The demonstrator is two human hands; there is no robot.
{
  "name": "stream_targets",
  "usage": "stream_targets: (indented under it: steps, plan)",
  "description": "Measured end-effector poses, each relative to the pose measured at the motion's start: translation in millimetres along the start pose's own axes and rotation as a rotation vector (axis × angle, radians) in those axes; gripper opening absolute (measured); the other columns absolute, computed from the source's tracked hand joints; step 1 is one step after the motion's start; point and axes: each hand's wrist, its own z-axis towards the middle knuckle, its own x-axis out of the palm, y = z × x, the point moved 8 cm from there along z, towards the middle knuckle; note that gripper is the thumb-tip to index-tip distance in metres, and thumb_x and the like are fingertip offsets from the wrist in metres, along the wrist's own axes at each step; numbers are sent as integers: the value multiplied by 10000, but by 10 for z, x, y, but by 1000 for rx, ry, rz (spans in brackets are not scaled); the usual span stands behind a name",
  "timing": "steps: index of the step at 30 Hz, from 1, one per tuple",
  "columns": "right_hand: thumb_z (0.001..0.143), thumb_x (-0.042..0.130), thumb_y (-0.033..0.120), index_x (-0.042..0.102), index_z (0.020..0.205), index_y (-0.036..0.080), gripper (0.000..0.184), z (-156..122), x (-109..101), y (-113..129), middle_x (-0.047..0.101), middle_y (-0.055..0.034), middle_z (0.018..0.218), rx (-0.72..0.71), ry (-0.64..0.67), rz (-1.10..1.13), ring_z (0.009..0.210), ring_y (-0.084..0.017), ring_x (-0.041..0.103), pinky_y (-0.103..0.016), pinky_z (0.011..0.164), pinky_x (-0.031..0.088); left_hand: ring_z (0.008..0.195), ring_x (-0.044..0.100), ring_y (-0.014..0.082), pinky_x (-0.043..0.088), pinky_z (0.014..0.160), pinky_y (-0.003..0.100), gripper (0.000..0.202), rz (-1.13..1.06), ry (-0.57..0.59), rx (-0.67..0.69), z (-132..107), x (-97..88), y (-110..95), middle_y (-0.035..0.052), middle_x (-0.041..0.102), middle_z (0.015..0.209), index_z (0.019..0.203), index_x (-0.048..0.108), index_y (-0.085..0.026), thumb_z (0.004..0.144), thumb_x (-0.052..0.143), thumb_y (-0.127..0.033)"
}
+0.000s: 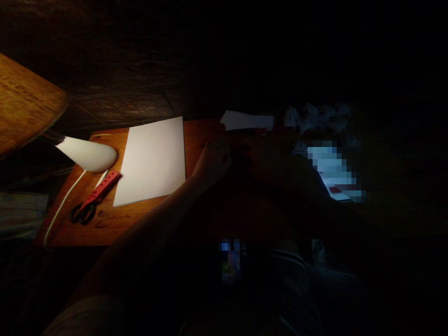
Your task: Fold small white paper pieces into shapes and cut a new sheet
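Note:
My left hand [217, 156] is over the middle of the wooden table, just right of a stack of white paper [154, 161]. Its fingers look curled in, but shadow hides whatever they may hold. Close beside it on the right, my right hand [251, 156] is almost lost in the dark, and its fingers cannot be made out. Beyond both hands lies a cut piece of white paper [248, 121]. Several crumpled or folded white pieces [315, 116] lie to its right.
At the left stands a lamp with a white base [91, 156] and brown shade [28, 102]. By it lie scissors with black handles [84, 212] and a red patterned part [103, 186]. A lit, blurred-out phone-like screen [334, 172] is at the right. A white cord [63, 203] crosses the left edge.

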Motion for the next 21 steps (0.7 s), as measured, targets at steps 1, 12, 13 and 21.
stream_targets:
  steps: [1,12,13,21]
  plan:
    - [1040,588,193,879,1183,161,326,1,1,-15,777,-172,1322,5,-16,4,1265,-352,665,-539,1101,531,988,736,261,581,984,429,79,5,8,28,-9,0,-13,74,785,1031,919,718,-198,932,665,-141]
    - [1014,656,246,862,1242,209,309,42,-8,-178,825,-138,1308,-11,-36,147,1207,-347,714,-538,1106,522,1117,828,205,666,1005,349,198,-205,89,376,-128,-95,-46,74,858,1193,1044,854,-208,1050,661,-163]
    - [997,679,245,863,1250,214,314,44,-6,-201,826,-136,1316,-11,-38,165,1212,-348,718,-540,1111,519,1123,829,203,668,1015,347,198,-208,97,385,-120,-94,-36,70,861,1193,1033,857,-211,1051,666,-160]
    - [902,831,275,869,1204,202,314,34,-22,-354,823,-139,1272,42,-69,253,1202,-360,731,-561,1097,531,1188,807,236,663,1069,391,97,-185,45,283,-103,-109,68,98,812,1311,998,876,-210,1004,783,-181]
